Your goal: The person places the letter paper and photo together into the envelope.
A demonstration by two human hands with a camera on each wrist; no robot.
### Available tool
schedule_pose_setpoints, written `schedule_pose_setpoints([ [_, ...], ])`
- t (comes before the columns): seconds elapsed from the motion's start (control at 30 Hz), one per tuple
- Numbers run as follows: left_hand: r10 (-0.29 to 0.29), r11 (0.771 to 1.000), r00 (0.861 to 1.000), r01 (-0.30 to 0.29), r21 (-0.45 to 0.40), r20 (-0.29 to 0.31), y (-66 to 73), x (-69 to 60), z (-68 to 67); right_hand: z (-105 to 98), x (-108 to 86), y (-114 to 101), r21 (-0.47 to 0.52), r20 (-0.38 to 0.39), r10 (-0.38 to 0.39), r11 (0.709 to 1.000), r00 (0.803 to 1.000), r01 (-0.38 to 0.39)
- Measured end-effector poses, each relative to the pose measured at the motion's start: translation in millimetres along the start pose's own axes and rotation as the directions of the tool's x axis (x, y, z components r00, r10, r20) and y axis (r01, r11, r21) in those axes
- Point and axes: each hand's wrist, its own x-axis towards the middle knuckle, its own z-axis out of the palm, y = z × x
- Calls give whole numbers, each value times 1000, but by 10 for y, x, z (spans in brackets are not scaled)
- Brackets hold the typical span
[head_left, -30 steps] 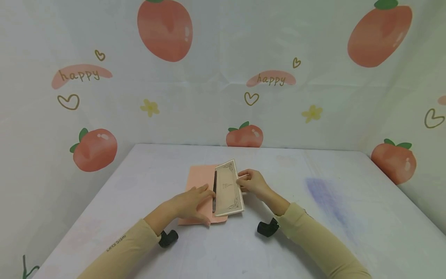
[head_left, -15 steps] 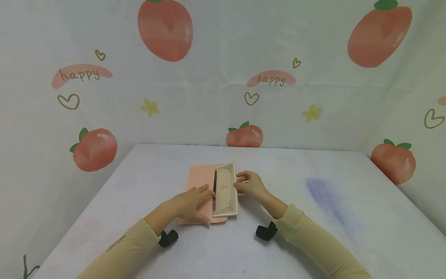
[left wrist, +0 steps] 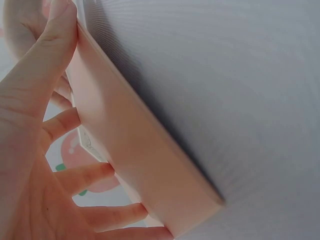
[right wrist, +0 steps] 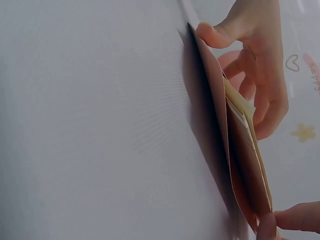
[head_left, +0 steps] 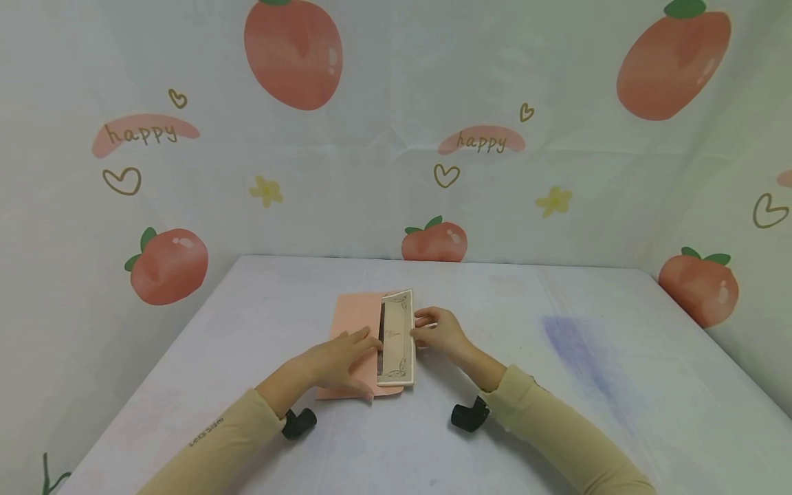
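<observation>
A pink envelope [head_left: 355, 313] lies on the white table, with a cream card [head_left: 396, 344] that has dark ornamental corners standing out of its right side. A dark strip shows along the card's left edge. My left hand [head_left: 340, 361] rests on the envelope, fingers spread; in the left wrist view the fingertips and thumb touch the pink envelope [left wrist: 130, 130]. At the card's right edge, my right hand [head_left: 445, 335] pinches it between thumb and finger. The right wrist view shows the envelope's mouth gaping, the card's edge [right wrist: 262, 170] inside; how deep is hidden.
A black wrist camera [head_left: 300, 423] hangs below the left sleeve, and another black camera [head_left: 470, 415] below the right one. The table [head_left: 619, 330] carries a purple stain on its right. Behind it hangs a white backdrop [head_left: 371, 137] printed with fruit.
The card has shifted left toward the envelope and straightened from its tilt, so less of it shows. My right hand has moved left with it. My left hand has stayed in place.
</observation>
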Motion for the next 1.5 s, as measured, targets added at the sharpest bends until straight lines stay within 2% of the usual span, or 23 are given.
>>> schedule_pose_setpoints([
  [0.9,-9,1000,1000,9,3,-1,22,-17,-5,94,-28,-12,-22,38,-73,997,997,74],
  [1.5,-1,1000,1000,1,8,1,9,-8,-4,139,21,-14,-64,38,-73,995,997,75],
])
